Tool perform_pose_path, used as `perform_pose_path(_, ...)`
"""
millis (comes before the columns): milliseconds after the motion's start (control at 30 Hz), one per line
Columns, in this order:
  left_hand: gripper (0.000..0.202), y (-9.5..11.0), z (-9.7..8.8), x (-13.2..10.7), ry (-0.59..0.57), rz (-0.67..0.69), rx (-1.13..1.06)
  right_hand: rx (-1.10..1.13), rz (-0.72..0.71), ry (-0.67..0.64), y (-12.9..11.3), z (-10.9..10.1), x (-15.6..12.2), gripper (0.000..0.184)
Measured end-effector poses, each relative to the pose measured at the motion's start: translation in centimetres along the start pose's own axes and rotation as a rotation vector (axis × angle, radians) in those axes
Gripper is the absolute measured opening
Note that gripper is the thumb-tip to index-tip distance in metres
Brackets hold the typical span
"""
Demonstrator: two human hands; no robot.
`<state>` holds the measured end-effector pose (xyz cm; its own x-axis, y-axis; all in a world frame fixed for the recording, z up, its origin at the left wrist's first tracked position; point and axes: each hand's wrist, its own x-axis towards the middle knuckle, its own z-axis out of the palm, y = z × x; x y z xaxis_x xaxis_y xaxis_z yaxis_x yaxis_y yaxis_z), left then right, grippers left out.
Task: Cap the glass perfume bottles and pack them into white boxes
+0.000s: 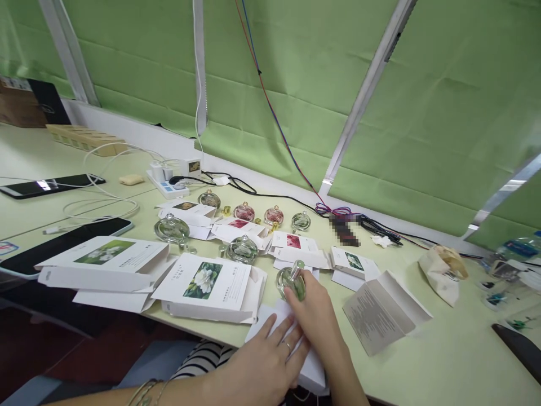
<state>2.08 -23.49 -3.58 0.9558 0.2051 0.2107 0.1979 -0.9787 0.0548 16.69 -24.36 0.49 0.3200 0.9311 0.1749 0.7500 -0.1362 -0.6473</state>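
Note:
My right hand (315, 307) is closed on a round, clear glass bottle (291, 285), which looks like a perfume bottle with green inside and a short neck on top. Thumb and fingers pinch its side. My left hand (270, 361), with a ring on one finger, lies across a white box (310, 369) at the table's front edge, its thumb hidden. To the left of both hands is a white box with a white-flower picture (207, 282). An unfolded carton with printed text (380, 316) lies to the right.
Behind my hands stand several round bottles, including a green one (242, 249) and a pink one (274, 215), among more boxes. A tablet (63, 248), a phone (51, 185) and a power strip (167, 183) are left. A crumpled bag (442, 273) sits right.

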Motion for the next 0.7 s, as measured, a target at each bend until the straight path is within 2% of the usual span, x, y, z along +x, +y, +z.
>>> perform_pose_path(67,0.053,-0.1,-0.4,0.4,-0.012,-0.022,-0.018,0.008,-0.004,0.031,-0.1,-0.3,0.5,0.024)
perform_pose_path(133,0.057,-0.1,-0.9,0.8,-0.035,-0.043,-0.038,0.052,-0.006,0.139,0.3,-1.1,0.4,0.03)
perform_pose_path(233,0.061,-0.1,-1.3,1.1,-0.036,-0.06,-0.066,0.102,0.041,0.335,0.8,-2.9,-1.0,0.037)
perform_pose_path(367,0.06,-0.1,-1.6,1.4,-0.03,-0.078,-0.085,0.142,0.128,0.477,1.0,-4.5,-3.4,0.037)
perform_pose_path(467,0.052,0.2,-1.5,1.4,-0.041,-0.109,-0.036,0.168,0.187,0.519,1.3,-4.6,-4.3,0.042)
perform_pose_path(700,0.067,1.2,1.3,-0.1,0.033,0.029,0.11,0.229,0.273,0.497,1.5,-3.9,-3.9,0.048)
